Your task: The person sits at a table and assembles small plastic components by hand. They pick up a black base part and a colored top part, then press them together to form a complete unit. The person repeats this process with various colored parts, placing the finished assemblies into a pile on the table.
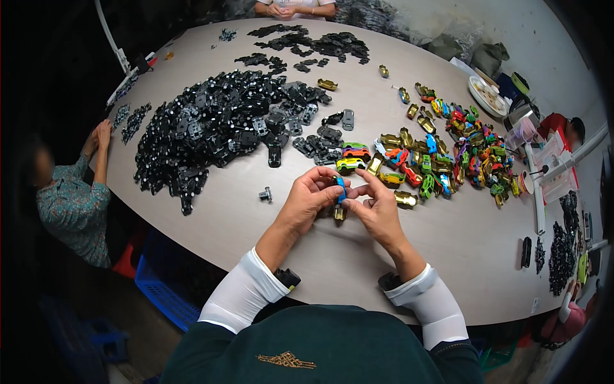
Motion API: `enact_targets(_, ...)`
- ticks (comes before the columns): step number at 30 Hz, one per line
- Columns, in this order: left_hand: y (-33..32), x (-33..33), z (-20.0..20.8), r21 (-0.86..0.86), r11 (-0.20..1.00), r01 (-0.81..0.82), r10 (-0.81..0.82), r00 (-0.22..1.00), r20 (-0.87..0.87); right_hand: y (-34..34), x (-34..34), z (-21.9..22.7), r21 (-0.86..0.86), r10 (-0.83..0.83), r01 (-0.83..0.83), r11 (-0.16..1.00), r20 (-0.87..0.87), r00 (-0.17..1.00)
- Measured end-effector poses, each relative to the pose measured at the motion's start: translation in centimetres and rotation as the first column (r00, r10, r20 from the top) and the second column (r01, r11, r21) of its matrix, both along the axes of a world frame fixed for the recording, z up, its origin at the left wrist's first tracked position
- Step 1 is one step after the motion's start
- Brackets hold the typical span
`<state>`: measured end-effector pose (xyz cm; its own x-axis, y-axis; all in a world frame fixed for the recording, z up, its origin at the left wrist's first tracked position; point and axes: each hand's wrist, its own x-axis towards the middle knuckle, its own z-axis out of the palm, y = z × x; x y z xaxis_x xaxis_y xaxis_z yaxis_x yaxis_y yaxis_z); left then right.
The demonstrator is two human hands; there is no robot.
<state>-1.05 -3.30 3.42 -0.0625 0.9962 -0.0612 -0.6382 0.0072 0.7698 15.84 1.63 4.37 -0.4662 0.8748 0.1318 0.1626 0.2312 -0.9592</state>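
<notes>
My left hand (311, 196) and my right hand (377, 208) meet over the table's near middle, both pinching a small blue toy car body (341, 189) between their fingertips. A gold toy car piece (339, 212) lies on the table just under my hands. Another gold car body (405, 200) lies right of my right hand. A few finished toy cars (355, 152) stand in a row just beyond my fingers. A small grey part (265, 193) lies to the left of my left hand.
A big heap of black chassis parts (217, 125) covers the left of the pale round table (256, 224). Coloured car bodies (457, 150) pile up at the right. Other people sit at the left (70, 198), far (294, 8) and right edges. A blue crate (163, 288) stands below.
</notes>
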Motion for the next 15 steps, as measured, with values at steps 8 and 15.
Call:
enact_targets(8,0.1,-0.7,-1.5,-0.09,0.995,0.048,-0.053,0.997,-0.054,1.9,1.7,0.4,-0.583,0.126,-0.27,0.766,-0.275,0.953)
enact_targets(15,0.1,-0.2,-1.7,-0.101,0.989,0.11,-0.114,0.993,-0.036,1.0,1.6,1.1,-0.517,0.232,-0.33,0.79,-0.247,0.941)
